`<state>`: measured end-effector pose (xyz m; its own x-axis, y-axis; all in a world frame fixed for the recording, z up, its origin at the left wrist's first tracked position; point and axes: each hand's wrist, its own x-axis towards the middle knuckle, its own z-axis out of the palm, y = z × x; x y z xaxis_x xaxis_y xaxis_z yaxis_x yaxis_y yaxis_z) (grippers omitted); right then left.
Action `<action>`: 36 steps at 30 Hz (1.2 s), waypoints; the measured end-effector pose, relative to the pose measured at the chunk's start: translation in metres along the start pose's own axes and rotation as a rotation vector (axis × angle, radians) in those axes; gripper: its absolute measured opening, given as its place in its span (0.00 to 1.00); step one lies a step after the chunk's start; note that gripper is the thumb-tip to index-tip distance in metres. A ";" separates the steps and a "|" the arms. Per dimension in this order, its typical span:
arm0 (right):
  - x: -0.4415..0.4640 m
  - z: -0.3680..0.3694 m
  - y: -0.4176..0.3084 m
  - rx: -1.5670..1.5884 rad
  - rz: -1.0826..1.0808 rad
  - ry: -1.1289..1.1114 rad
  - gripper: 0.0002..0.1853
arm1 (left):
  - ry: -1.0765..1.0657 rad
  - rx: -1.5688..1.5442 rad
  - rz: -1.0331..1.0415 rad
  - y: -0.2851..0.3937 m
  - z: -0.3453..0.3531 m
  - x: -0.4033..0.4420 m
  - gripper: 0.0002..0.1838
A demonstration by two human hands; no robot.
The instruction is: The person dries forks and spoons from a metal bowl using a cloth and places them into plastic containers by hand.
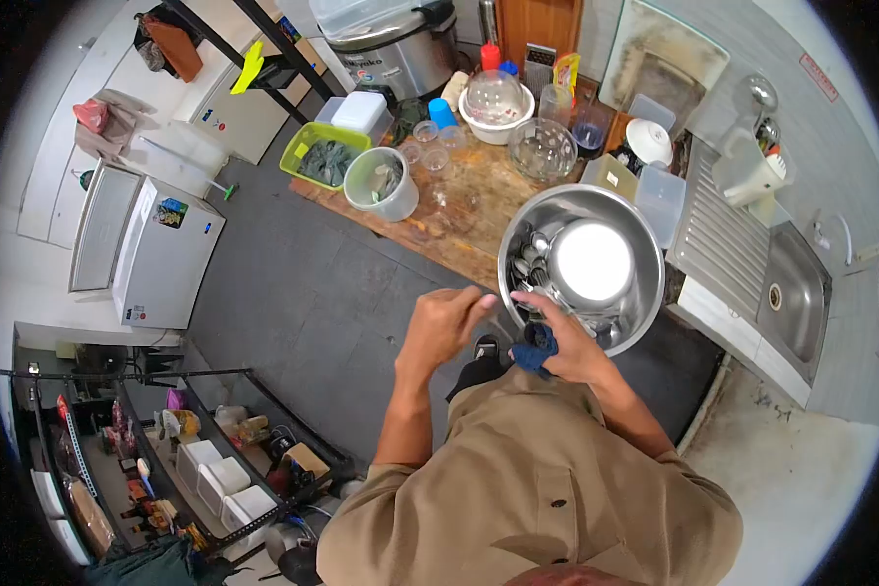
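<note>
My left hand (444,327) is closed in front of my body, left of a large steel bowl (647,256), its fingers pressed together on something thin that I cannot make out. My right hand (574,350) grips a dark blue cloth (534,350) at the near left rim of the bowl, thumb and finger spread toward the left hand. Inside the bowl, metal spoons and forks (531,256) lie along the left side and bottom, around a bright white round area (591,261). The bowl sits at the right end of a worn wooden table (449,230).
A white bucket (393,200) and a green basket (293,156) stand on the table's left end. Behind are a rice cooker (391,63), glass bowls (543,148) and cups. To the right is a steel sink (789,293); a shelf rack (254,376) stands lower left.
</note>
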<state>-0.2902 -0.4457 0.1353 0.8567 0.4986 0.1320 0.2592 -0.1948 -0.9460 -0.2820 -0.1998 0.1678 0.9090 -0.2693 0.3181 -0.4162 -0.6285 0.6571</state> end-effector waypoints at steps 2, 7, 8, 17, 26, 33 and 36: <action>0.008 -0.006 -0.016 0.117 0.256 -0.158 0.44 | 0.074 -0.035 -0.058 -0.013 -0.016 0.005 0.15; 0.027 -0.012 -0.011 -0.027 -0.003 -0.069 0.43 | 0.218 -0.068 -0.222 -0.032 -0.054 0.027 0.21; 0.028 -0.016 -0.004 -0.084 0.042 -0.098 0.43 | 0.320 -0.077 -0.261 -0.037 -0.056 0.032 0.22; 0.044 -0.046 -0.023 -0.279 0.239 0.042 0.45 | 0.248 0.116 -0.384 -0.064 -0.033 0.069 0.20; 0.046 -0.084 -0.103 -0.029 0.095 0.103 0.44 | -0.314 0.048 -0.345 -0.109 0.096 0.047 0.18; 0.042 -0.123 -0.172 0.217 -0.567 -0.180 0.31 | -0.508 0.090 -0.231 -0.102 0.152 0.035 0.14; 0.036 -0.125 -0.221 0.050 -0.872 -0.151 0.16 | -0.490 0.160 -0.137 -0.109 0.177 0.030 0.15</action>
<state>-0.2607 -0.4896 0.3862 0.2940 0.5593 0.7750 0.7694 0.3426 -0.5391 -0.2052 -0.2690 -0.0154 0.8748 -0.4623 -0.1452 -0.3188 -0.7748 0.5460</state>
